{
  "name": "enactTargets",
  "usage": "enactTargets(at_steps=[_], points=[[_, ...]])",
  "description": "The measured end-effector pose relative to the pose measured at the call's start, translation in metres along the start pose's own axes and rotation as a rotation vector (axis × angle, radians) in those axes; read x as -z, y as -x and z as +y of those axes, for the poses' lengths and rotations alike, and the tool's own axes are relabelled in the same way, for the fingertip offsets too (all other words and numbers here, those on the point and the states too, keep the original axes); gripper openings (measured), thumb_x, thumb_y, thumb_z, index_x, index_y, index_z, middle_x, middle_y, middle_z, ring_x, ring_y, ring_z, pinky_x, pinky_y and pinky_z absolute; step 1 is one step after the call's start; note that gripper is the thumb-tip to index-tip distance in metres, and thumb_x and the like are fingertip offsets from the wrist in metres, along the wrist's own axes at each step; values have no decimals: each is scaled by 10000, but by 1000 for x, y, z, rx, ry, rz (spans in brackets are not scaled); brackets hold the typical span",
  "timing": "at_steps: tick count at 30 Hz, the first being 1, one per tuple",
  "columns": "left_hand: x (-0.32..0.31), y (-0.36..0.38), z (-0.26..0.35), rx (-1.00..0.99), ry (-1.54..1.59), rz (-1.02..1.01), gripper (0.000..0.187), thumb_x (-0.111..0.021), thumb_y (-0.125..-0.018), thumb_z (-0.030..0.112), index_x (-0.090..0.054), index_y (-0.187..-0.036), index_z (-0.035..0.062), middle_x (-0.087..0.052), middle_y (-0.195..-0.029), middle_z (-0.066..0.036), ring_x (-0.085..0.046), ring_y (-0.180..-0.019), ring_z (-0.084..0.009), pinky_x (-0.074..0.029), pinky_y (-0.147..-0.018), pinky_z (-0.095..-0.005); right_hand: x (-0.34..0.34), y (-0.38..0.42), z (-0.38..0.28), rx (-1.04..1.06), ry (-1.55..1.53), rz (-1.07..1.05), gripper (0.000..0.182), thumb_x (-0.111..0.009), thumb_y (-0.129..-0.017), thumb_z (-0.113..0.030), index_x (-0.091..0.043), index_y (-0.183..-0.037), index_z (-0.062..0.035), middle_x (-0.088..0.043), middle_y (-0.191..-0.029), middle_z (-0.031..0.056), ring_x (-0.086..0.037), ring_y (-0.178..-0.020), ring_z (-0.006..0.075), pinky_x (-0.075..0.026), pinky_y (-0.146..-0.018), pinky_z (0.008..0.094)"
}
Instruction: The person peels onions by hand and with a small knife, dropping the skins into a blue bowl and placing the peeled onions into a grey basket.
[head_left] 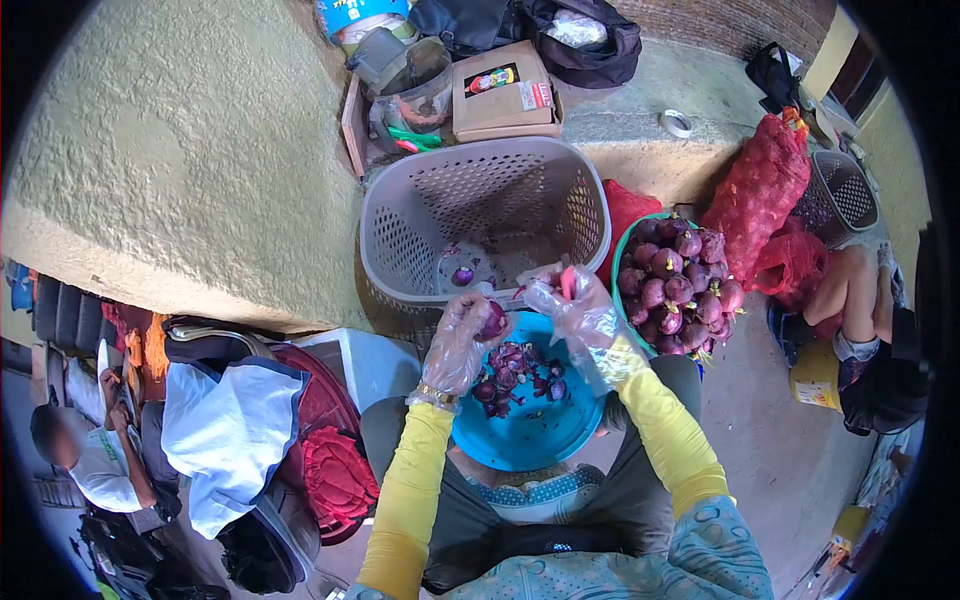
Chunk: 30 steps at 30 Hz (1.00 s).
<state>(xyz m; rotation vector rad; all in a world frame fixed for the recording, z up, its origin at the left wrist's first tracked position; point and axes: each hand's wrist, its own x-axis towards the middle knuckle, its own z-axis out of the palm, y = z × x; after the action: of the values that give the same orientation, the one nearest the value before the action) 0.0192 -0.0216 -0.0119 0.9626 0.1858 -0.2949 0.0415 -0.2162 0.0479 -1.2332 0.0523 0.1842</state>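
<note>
My left hand (455, 350), in a clear plastic glove, is closed round a red onion (492, 321) above the left rim of a blue basin (570, 440). Over the basin's right side, my right hand (575, 305), also gloved, grips a small tool with a pink-red handle (568, 283); its tip is hard to make out. Onion peels and pieces (515, 372) lie in the basin on my lap. Just beyond is a grey perforated basket (485, 290) with a peeled-looking onion (462, 276) inside. A green-rimmed basket of onions (675, 285) stands to the right.
A red mesh sack (765, 190) leans behind the onions. A cardboard box (505, 95) and clear tubs stand on the ledge. People sit at far left (110, 460) and far right (865, 330). A white cloth (228, 430) drapes over things at left.
</note>
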Motion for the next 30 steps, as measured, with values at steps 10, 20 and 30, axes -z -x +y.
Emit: enactTargets(at_steps=[10,20,30], points=[[11,-6,10,-29,754,-5,302,-527,-1042,228,-537,-1240,0,-579,-1224,-147,-558,-1187,-289,-466,-1086,-485,18,5,-6,-23,958,-743,356,-843,-767,-334,-671,-899,-51,-697,-892,138,-680,-837,268,-520,-795,373],[-12,3,9,-80,617,-31,402,-589,-1012,202,-492,-1367,41,-562,-1289,-127,-533,-1242,-262,-434,-1106,-483,-5,13,5,108,703,-187,451,-842,-783,-334,-674,-1061,-21,-702,-892,141,-681,-822,214,-529,-769,349],[-12,0,4,-59,325,-164,425,-553,-1034,215,-454,-1412,48,-541,-1353,-111,-549,-1214,-223,-469,-1037,-376,10,-4,29,228,575,-92,319,-821,-809,-273,-710,-988,-34,-684,-768,110,-638,-722,152,-518,-713,323]])
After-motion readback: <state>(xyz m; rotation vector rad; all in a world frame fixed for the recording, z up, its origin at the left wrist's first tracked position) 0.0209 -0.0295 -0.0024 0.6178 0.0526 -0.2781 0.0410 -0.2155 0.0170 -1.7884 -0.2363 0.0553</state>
